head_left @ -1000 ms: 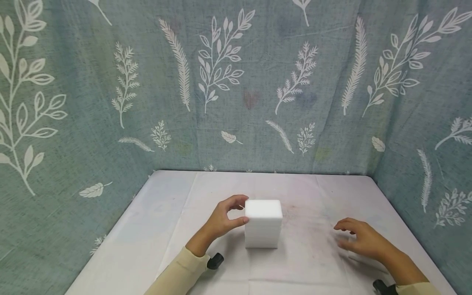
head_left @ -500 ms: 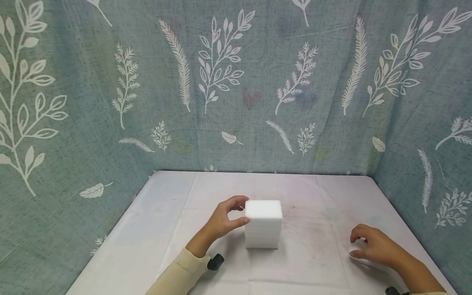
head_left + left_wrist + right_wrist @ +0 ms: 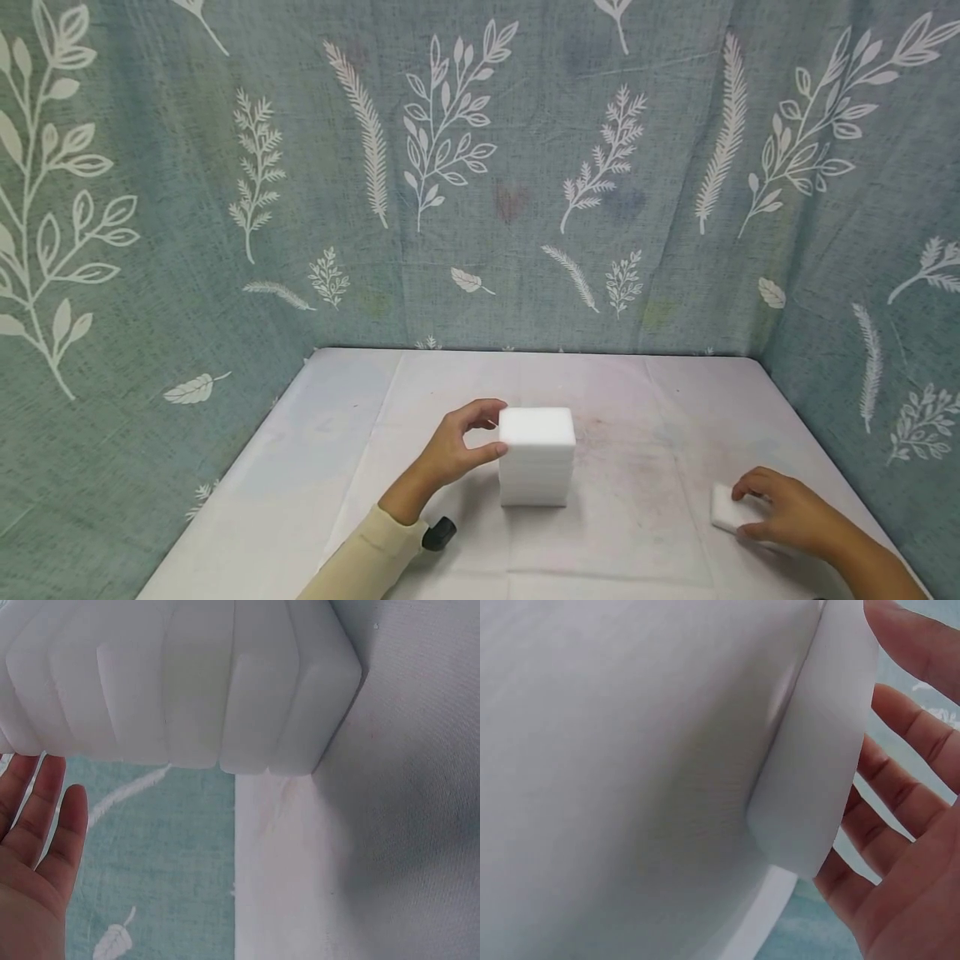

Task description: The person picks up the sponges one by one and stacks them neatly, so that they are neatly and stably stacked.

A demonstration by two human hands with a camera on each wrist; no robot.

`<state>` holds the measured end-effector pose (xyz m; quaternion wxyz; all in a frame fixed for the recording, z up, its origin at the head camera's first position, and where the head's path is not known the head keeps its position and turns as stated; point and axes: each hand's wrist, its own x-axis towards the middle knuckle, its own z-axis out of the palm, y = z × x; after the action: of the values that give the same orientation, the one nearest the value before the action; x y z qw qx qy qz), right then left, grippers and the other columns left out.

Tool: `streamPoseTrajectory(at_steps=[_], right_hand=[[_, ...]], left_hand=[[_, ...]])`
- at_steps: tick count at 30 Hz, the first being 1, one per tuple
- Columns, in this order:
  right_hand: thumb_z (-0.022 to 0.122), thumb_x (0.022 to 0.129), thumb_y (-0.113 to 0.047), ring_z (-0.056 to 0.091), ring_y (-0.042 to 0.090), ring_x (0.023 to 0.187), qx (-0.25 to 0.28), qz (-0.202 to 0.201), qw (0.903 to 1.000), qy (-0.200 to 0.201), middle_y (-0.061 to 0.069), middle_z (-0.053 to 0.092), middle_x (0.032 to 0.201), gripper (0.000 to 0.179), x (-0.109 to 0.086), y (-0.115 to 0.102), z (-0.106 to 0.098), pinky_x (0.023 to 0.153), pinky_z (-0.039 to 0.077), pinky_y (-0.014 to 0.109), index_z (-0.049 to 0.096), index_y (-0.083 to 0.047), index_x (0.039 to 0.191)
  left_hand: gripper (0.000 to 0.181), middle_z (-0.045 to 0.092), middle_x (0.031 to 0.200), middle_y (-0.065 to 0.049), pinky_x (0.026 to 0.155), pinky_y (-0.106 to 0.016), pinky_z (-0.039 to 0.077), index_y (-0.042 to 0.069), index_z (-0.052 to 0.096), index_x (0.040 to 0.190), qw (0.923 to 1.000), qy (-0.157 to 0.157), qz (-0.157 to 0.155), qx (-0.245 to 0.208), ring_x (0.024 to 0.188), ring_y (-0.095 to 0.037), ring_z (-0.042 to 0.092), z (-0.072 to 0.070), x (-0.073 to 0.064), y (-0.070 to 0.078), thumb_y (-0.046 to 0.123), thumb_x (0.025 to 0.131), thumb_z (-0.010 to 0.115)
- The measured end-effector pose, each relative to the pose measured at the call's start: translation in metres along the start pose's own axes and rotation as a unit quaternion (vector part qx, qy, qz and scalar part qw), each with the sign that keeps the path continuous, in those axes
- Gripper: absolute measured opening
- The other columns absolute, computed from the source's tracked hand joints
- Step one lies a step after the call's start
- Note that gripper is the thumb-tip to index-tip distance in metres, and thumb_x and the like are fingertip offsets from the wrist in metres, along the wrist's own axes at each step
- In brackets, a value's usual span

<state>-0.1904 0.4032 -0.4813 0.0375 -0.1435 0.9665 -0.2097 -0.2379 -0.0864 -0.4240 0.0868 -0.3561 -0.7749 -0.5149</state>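
A tall stack of white sponges [image 3: 534,471] stands on the white cloth in the head view. At its left side is my left hand [image 3: 450,446], thumb and index finger at the top corners. In the left wrist view the other fingers [image 3: 71,825] lie fairly straight against the stack's edge. My right hand [image 3: 795,512] pinches a single white sponge [image 3: 723,507] at the right, thumb in front and fingers behind. Up close in the right wrist view, the sponge [image 3: 817,750] shows its side face, with fingertips along its edge. Part of it is hidden under the hand.
A white cloth covers the table [image 3: 637,533], its far edge meeting a grey-green curtain [image 3: 480,167] with a white leaf print. The same curtain hangs along both sides. A black wrist camera [image 3: 438,533] sits on the left sleeve.
My right hand has moved right and slightly toward me, and its fingers have closed on a white sponge that now shows plainly. The left hand and the stack stay in place.
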Motion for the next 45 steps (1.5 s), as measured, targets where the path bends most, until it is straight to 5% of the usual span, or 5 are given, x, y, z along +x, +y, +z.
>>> streamPoseTrajectory(at_steps=[8,16,28,38,45], right_hand=[[0.092,0.058,-0.028,0.058,0.03,0.102,0.032,0.016,0.9991,-0.022,0.005,0.06,0.111,0.055,0.0,0.005,-0.001,0.078,0.05,0.043,0.065,-0.015,0.103],[0.082,0.053,-0.001,0.052,0.024,0.095,0.041,0.043,0.9967,-0.055,0.004,0.055,0.109,0.06,0.0,0.005,-0.006,0.076,0.048,0.043,0.064,-0.015,0.109],[0.085,0.062,-0.012,0.058,0.03,0.102,0.024,-0.024,0.9994,0.004,0.008,0.061,0.113,0.057,0.009,-0.005,-0.012,0.076,0.051,0.041,0.065,-0.01,0.115],[0.086,0.071,-0.021,0.059,0.029,0.097,0.097,-0.032,0.9947,-0.008,0.015,0.06,0.117,0.056,0.025,-0.016,-0.014,0.076,0.055,0.041,0.062,-0.004,0.118],[0.086,0.07,-0.022,0.058,0.031,0.099,0.082,-0.053,0.9951,0.016,0.015,0.061,0.117,0.053,0.033,-0.028,-0.017,0.076,0.052,0.045,0.064,-0.006,0.115]], left_hand=[[0.048,0.066,0.109,-0.01,0.091,-0.052,0.049,-0.001,0.057,0.126,1.0,0.003,0.001,-0.005,0.103,-0.024,0.061,0.0,-0.002,0.0,0.007,0.082,0.075],[0.05,0.065,0.11,-0.011,0.09,-0.053,0.048,-0.007,0.056,0.126,1.0,0.0,0.003,-0.007,0.102,-0.025,0.061,0.0,-0.001,0.001,0.007,0.082,0.074],[0.048,0.065,0.109,-0.011,0.09,-0.053,0.049,-0.002,0.057,0.126,0.9999,0.001,0.007,-0.007,0.102,-0.025,0.061,0.0,-0.001,0.002,0.006,0.082,0.074],[0.047,0.065,0.109,-0.011,0.09,-0.052,0.049,-0.001,0.057,0.125,1.0,0.0,0.0,-0.004,0.101,-0.024,0.061,0.0,-0.002,0.005,0.006,0.082,0.074],[0.049,0.065,0.109,-0.013,0.089,-0.054,0.049,-0.009,0.056,0.125,1.0,-0.001,0.006,-0.001,0.101,-0.027,0.061,0.0,-0.002,0.006,0.005,0.082,0.074]])
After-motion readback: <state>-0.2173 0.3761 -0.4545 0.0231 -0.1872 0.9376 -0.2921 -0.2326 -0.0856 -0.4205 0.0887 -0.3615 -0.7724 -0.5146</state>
